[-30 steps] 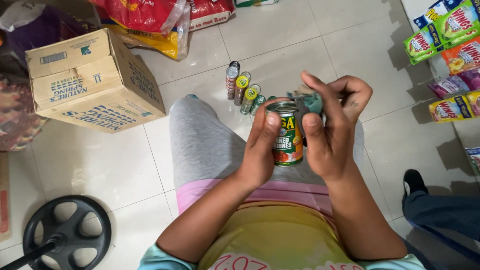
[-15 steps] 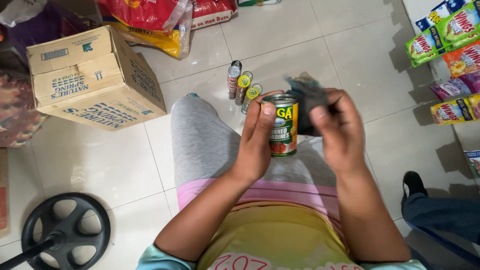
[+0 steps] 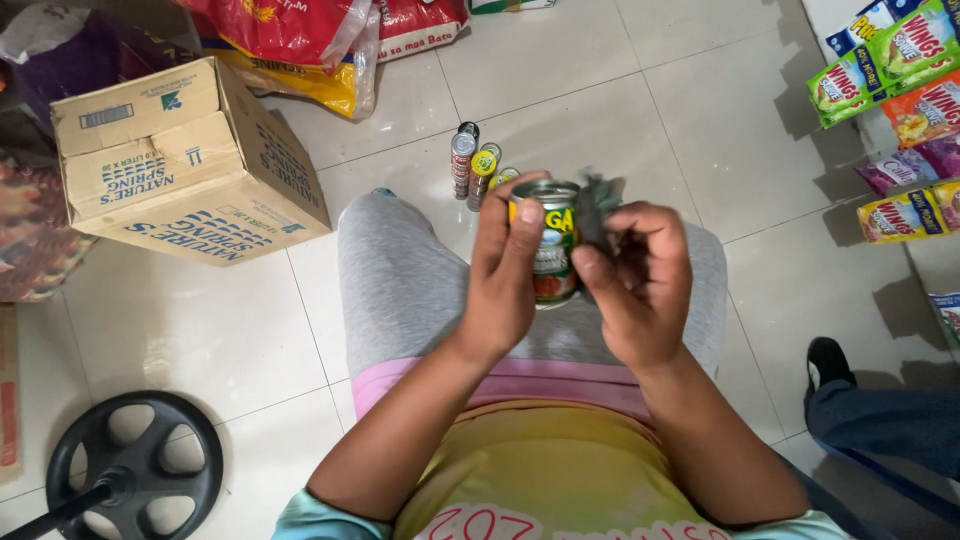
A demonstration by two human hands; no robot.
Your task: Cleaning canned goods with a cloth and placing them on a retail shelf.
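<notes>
Green-labelled can [image 3: 552, 250] in left hand [image 3: 503, 280] grip, right hand [image 3: 640, 285] pinching dark cloth [image 3: 598, 205] beside it

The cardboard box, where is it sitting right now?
In the head view the cardboard box sits on the tiled floor at upper left, left of the person's grey-clad knee, below the red sacks.

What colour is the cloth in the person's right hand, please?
Dark grey, seen in the head view: the cloth sits in the right hand.

Glossy metal can [image 3: 548, 245] w/ paper label, matt cardboard box [image 3: 185, 160], smooth shiny floor tiles [image 3: 620, 90]
</notes>
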